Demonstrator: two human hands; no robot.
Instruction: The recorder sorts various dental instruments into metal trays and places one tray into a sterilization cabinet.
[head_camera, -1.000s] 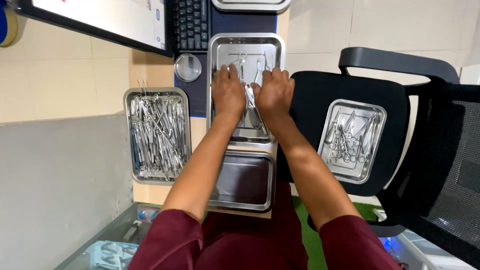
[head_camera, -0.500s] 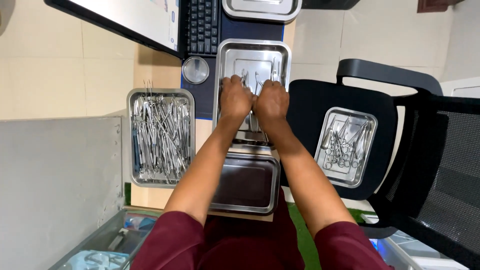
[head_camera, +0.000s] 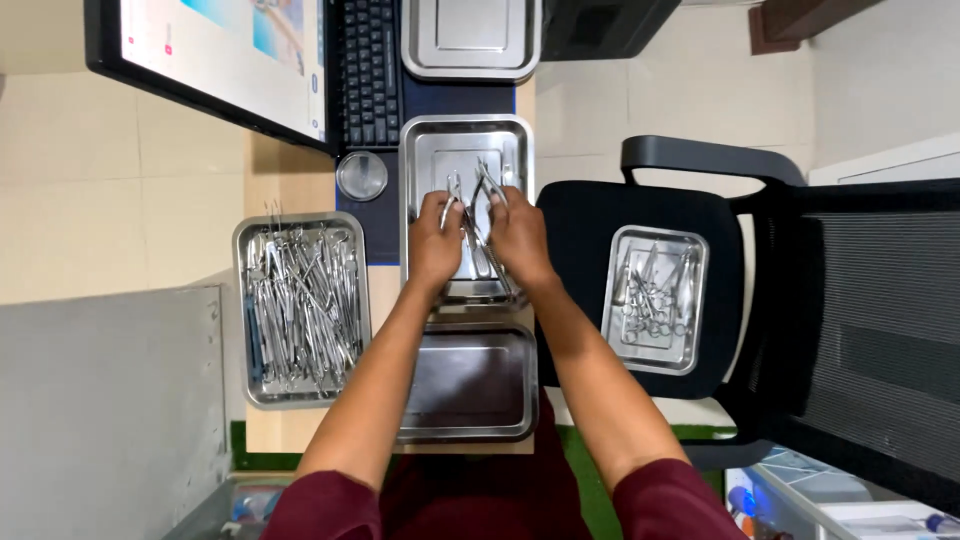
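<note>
Forceps (head_camera: 470, 215), slim, shiny steel with curved handles, over middle steel tray (head_camera: 466, 150) on worktop (head_camera: 290, 175). Left hand (head_camera: 436, 240) grip narrow, curled on 1 handle; right hand (head_camera: 518, 235) grip narrow, closed on another handle. Smooth rectangular trays, rounded corners: heaped instrument tray (head_camera: 300, 310) at left, dark bare tray (head_camera: 470, 385) nearest, small tray (head_camera: 655, 298) on black fabric chair seat (head_camera: 585, 215). Round metal lid (head_camera: 362, 176) beside keyboard (head_camera: 370, 70).

The far tray (head_camera: 470, 40) and monitor (head_camera: 200, 60) were cut off by the edge; both hands hid the middle tray's (head_camera: 432, 150) near instruments.
</note>
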